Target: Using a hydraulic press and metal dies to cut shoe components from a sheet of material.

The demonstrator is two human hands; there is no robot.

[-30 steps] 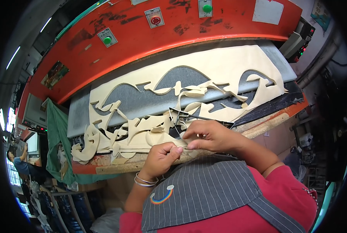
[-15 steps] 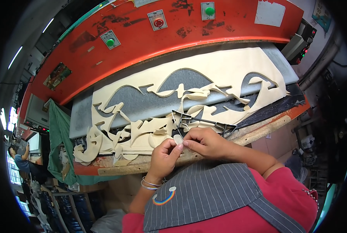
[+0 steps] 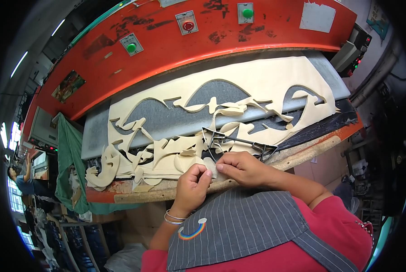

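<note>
My left hand [image 3: 191,185] and my right hand [image 3: 243,168] are close together at the front edge of the press bed, fingers pinched. Between them is a small, thin, whitish piece [image 3: 209,166] with a rounded top. Both sets of fingertips are at its edges, the left at its lower left, the right at its right side. Just beyond my right hand a black metal cutting die [image 3: 239,139] lies on the cream sheet material. Cut-out scraps of the cream sheet [image 3: 180,149] are heaped beyond my left hand.
The large cream sheet [image 3: 266,68] with curved openings covers the grey bed [image 3: 91,136]. Behind it stands the red machine beam [image 3: 157,41] with green buttons [image 3: 131,47] and a red button [image 3: 188,26]. A green cloth [image 3: 69,167] hangs at left; another person [image 3: 26,181] is farther off.
My hands have drawn slightly apart, and more of the whitish piece shows between them. At far left, the other person's arm has risen.
</note>
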